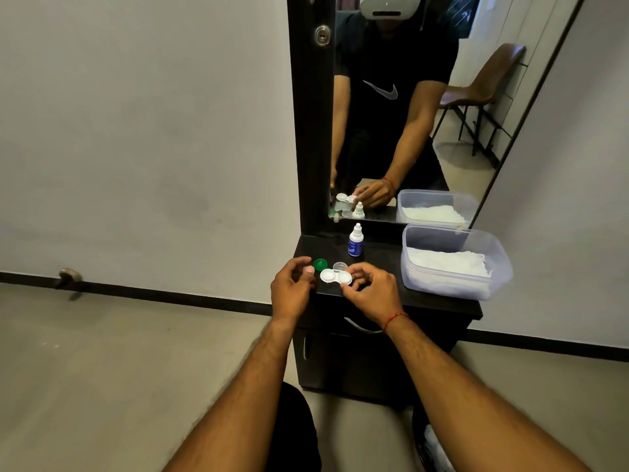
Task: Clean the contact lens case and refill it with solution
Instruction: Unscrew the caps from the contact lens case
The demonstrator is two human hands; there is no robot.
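Observation:
A white two-well contact lens case point(335, 276) lies uncapped at the front left of the black cabinet top point(391, 267). My right hand point(371, 284) pinches its right end. A green cap point(320, 264) rests on the top just behind the case, and a clear cap point(339, 266) sits beside it. My left hand point(292, 287) hovers at the cabinet's left edge, fingers curled and apart, nothing visible in them. A small white solution bottle with a blue label point(356, 240) stands upright behind the case, cap on.
A clear plastic box holding white tissue point(454, 262) takes up the right side of the cabinet top. A tall mirror point(401, 107) rises right behind the top. A drawer handle point(360, 327) sits below the front edge. Bare floor lies to the left.

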